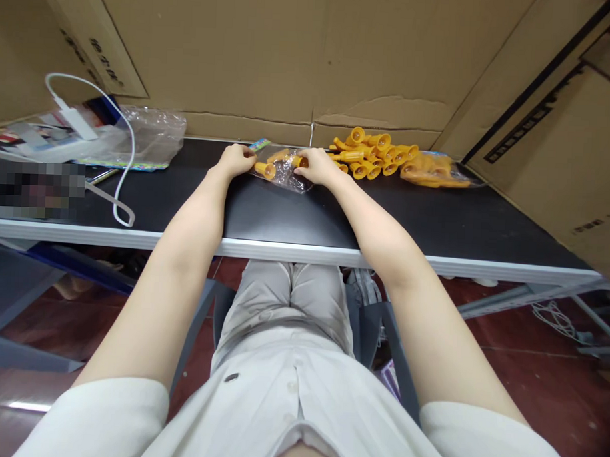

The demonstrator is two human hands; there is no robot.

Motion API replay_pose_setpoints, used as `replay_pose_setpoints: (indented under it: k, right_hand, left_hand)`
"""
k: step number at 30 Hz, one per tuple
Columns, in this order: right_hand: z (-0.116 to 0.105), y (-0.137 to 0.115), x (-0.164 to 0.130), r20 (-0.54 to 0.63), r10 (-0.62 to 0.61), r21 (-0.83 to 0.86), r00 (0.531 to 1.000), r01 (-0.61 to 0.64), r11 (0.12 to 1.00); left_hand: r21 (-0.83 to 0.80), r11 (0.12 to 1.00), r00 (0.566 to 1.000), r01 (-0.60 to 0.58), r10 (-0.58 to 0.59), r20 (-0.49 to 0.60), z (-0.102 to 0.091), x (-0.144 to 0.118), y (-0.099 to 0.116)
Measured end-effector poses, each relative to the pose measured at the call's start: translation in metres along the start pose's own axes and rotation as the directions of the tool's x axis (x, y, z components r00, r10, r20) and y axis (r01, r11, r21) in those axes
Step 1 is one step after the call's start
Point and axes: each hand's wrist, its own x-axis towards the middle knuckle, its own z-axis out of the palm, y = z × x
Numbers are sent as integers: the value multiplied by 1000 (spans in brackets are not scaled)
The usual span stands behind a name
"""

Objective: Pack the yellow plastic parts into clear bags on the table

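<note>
Both hands pinch a small clear bag (283,169) of orange plastic pieces between them: left hand (236,161) clamped on its near end, right hand (314,165) on the other. It looks light, crinkly and slippery, best gripped at the edges. Just beyond the right hand, a loose orange pile (371,154) lies on the black tabletop (435,220), cardboard walls (291,55) close behind.

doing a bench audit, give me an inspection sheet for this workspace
surface: black table, pale front edge
job's things: clear bag with orange pieces inside; loose orange pieces; filled bag to their right
clutter: empty clear bags, printed papers at far left
hands: left hand and right hand grip the clear bag's two ends
cables: white cable with plug, looped
surroundings: cardboard walls, red floor
</note>
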Motion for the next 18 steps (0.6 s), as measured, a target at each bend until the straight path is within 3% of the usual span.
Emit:
replay_pose_setpoints:
  k: [5, 9, 18]
  right_hand:
    - [14, -7, 4, 1, -14, 11, 1000, 14, 1000]
    - [28, -8, 14, -58, 63, 34, 996, -61, 998]
    - [39, 0, 25, -124, 209, 300, 970, -164, 940]
  left_hand:
    - [-12, 1000, 1000, -21, 21, 3, 4, 3, 2]
    - [-41, 999, 1000, 0, -1, -15, 6, 6, 2]
    - [-125, 992, 1000, -18, 19, 6, 12, 16, -4]
